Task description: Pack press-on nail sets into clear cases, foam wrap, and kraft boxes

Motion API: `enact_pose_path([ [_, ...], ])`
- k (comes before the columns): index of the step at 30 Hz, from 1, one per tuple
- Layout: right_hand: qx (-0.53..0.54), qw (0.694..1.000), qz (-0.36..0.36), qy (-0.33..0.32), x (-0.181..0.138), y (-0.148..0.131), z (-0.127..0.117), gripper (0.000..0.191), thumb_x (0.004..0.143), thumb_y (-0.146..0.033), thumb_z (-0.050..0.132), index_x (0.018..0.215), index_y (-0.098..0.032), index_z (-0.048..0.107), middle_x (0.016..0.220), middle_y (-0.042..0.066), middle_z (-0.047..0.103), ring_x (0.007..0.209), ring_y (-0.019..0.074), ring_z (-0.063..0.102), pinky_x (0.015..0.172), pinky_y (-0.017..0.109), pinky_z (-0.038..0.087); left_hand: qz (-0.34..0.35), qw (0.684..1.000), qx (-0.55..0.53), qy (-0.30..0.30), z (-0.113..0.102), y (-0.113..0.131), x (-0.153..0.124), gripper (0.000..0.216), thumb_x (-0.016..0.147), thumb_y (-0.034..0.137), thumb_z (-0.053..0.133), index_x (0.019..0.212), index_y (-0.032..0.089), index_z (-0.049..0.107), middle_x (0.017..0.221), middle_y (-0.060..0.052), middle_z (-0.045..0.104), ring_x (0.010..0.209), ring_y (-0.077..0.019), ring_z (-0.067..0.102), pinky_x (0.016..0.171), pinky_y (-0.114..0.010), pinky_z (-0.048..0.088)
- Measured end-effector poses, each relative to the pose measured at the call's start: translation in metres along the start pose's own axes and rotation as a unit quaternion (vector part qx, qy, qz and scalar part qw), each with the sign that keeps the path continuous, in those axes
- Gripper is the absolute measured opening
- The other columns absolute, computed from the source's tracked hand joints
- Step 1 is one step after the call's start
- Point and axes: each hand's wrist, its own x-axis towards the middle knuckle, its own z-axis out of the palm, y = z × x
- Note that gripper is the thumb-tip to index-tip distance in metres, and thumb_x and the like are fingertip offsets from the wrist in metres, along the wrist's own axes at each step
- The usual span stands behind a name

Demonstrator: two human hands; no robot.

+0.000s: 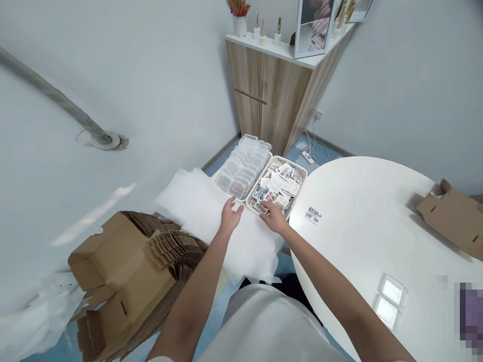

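My left hand (pixel 231 216) is open, thumb and fingers apart, over the near side of the clear plastic boxes (pixel 241 168). Those boxes lie heaped in a light tray, and I cannot tell whether the fingertips touch them. My right hand (pixel 274 218) is open at the near edge of a white basket (pixel 301 188), with fingers spread and nothing visible between them. Inside the basket lie many small printed cards (pixel 281 185) and packs of small coloured pieces. White foam sheets (pixel 196 198) are spread below and left of both hands.
A white round table (pixel 358 201) at right bears a small pack (pixel 313 215) of round pieces, a clear two-part box (pixel 390 296) and a cardboard box (pixel 455 218). Flattened cardboard boxes (pixel 124 256) are stacked at left. Behind stands a wooden cabinet (pixel 267 80).
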Motion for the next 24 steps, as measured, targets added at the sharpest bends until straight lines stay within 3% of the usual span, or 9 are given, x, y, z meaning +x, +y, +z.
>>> enact_pose_path([
  [3,-0.022,1.0,-0.011,0.0,0.011,-0.007,0.002,0.039,0.072,-0.022,0.054,0.111,-0.021,0.051,0.129,0.007,0.04,0.118,0.0213,0.038,0.095,0.037,0.033,0.004,1.0,-0.007,0.002,-0.002,0.005,0.012,0.049,0.073,0.027,0.058,0.119,0.02,0.042,0.126,-0.01,0.044,0.112,-0.0199,0.045,0.084,-0.029,0.041],
  [5,-0.029,0.999,-0.018,-0.021,0.012,-0.012,0.004,0.039,0.073,-0.023,0.054,0.111,-0.02,0.051,0.128,0.007,0.042,0.114,0.0208,0.043,0.093,0.036,0.035,-0.003,1.0,-0.004,-0.015,-0.004,0.004,0.014,0.05,0.073,0.027,0.057,0.12,0.018,0.041,0.12,-0.011,0.05,0.107,-0.0183,0.049,0.084,-0.028,0.041],
  [9,-0.074,0.991,-0.033,-0.105,0.002,-0.018,0.016,0.046,0.074,-0.022,0.054,0.118,-0.022,0.042,0.108,0.007,0.056,0.087,0.0179,0.058,0.078,0.032,0.043,-0.037,0.993,0.089,-0.067,-0.007,-0.007,0.006,0.049,0.071,0.03,0.059,0.116,0.017,0.045,0.094,-0.007,0.064,0.088,-0.0164,0.059,0.081,-0.029,0.042],
  [12,-0.195,0.973,-0.002,-0.124,-0.01,-0.017,0.032,0.048,0.064,-0.021,0.066,0.108,-0.02,0.048,0.097,0.011,0.058,0.087,0.026,0.057,0.071,0.035,0.043,-0.068,0.975,0.186,-0.097,-0.008,-0.019,-0.006,0.051,0.063,0.031,0.066,0.11,0.019,0.05,0.094,-0.007,0.065,0.081,-0.0174,0.06,0.078,-0.028,0.042],
  [14,-0.255,0.96,0.026,-0.11,-0.016,-0.015,0.043,0.051,0.061,-0.015,0.068,0.107,-0.019,0.047,0.095,0.014,0.058,0.089,0.029,0.056,0.068,0.036,0.043,-0.081,0.968,0.216,-0.102,-0.009,-0.025,-0.012,0.055,0.06,0.031,0.068,0.111,0.02,0.05,0.1,-0.008,0.063,0.079,-0.0178,0.061,0.076,-0.028,0.042],
  [16,-0.284,0.953,0.035,-0.101,-0.02,-0.015,0.05,0.044,0.067,-0.009,0.061,0.108,-0.018,0.046,0.092,0.015,0.058,0.086,0.0278,0.056,0.067,0.035,0.043,-0.082,0.966,0.221,-0.106,-0.009,-0.027,-0.016,0.058,0.058,0.032,0.068,0.112,0.02,0.049,0.099,-0.009,0.064,0.079,-0.0185,0.061,0.075,-0.028,0.041],
  [20,-0.273,0.955,-0.031,-0.111,-0.024,-0.019,0.043,0.029,0.077,-0.009,0.043,0.104,-0.02,0.05,0.091,0.012,0.058,0.084,0.0238,0.056,0.07,0.035,0.042,-0.037,0.968,0.217,-0.117,-0.007,-0.017,-0.021,0.051,0.062,0.031,0.066,0.11,0.02,0.051,0.074,-0.003,0.066,0.077,-0.0194,0.06,0.072,-0.028,0.042],
  [22,-0.233,0.968,-0.062,-0.064,-0.028,-0.016,0.027,0.033,0.08,-0.016,0.041,0.112,-0.022,0.046,0.104,0.01,0.054,0.094,0.0232,0.052,0.076,0.034,0.042,0.011,0.972,0.201,-0.123,0.001,-0.008,-0.024,0.045,0.067,0.031,0.061,0.11,0.02,0.051,0.067,-0.001,0.064,0.073,-0.018,0.06,0.071,-0.027,0.043],
  [24,-0.189,0.98,-0.047,0.031,-0.034,-0.003,0.004,0.038,0.081,-0.021,0.039,0.119,-0.023,0.039,0.113,0.009,0.049,0.105,0.023,0.045,0.084,0.036,0.039,0.065,0.974,0.161,-0.148,0.016,0.003,-0.028,0.042,0.071,0.03,0.057,0.112,0.02,0.05,0.072,-0.001,0.063,0.07,-0.0156,0.06,0.07,-0.026,0.044],
])
